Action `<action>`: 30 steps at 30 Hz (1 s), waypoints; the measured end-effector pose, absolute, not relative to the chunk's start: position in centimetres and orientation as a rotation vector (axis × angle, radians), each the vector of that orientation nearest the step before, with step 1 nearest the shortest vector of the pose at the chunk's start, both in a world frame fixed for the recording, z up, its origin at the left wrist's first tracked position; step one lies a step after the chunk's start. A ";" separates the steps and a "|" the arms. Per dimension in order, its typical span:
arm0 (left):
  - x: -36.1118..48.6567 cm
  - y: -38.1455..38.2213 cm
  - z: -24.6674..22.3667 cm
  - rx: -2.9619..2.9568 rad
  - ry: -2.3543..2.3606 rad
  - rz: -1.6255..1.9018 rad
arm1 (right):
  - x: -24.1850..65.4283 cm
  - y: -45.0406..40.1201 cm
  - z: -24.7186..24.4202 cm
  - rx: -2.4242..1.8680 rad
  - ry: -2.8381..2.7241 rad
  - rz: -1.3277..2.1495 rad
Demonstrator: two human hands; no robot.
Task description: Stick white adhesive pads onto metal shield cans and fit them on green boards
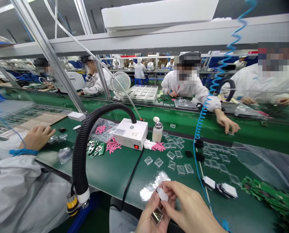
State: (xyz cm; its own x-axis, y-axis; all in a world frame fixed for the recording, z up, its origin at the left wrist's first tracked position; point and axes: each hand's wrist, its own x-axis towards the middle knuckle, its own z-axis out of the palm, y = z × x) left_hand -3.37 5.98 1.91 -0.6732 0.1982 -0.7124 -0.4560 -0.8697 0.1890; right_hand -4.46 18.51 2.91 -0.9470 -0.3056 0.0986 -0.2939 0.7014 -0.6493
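Note:
Both of my hands are close together at the bottom centre, over the bench's front edge. My left hand (148,215) is closed around a small shiny rectangular piece with a metallic frame (157,216), which lies against its fingers. Between the fingertips of both hands is a small white-faced piece with a dark edge (162,194); my right hand (187,204) pinches it from the right. Parts of both pieces are hidden by fingers. Just beyond my hands, crumpled clear plastic film (154,186) reflects the light.
Clear plastic frames (171,165) lie in rows ahead. A white box (131,134) with a black hose (80,155), a dispenser bottle (157,132), pink strips (112,145) and green circuit boards (268,194) surround them. A blue coiled cord (200,124) hangs down. Co-workers' hands (225,121) reach in.

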 end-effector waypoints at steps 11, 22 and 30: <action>-3.0 5.5 3.5 -1.127 0.501 2.470 | -6.3 18.5 3.3 -0.477 2.543 -1.522; -3.1 5.3 3.0 -1.124 0.476 2.435 | -6.3 18.6 3.3 -0.485 2.606 -1.488; -3.0 5.2 2.3 -1.120 0.421 2.435 | -6.1 18.5 3.1 -0.505 2.664 -1.466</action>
State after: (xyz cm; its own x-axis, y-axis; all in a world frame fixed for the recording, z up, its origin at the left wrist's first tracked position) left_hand -3.03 5.19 2.34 -0.5844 0.2503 -0.7719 -0.4949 -0.8638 0.0946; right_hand -6.14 18.51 3.13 -0.9447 -0.3109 0.1047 -0.2548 0.4945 -0.8310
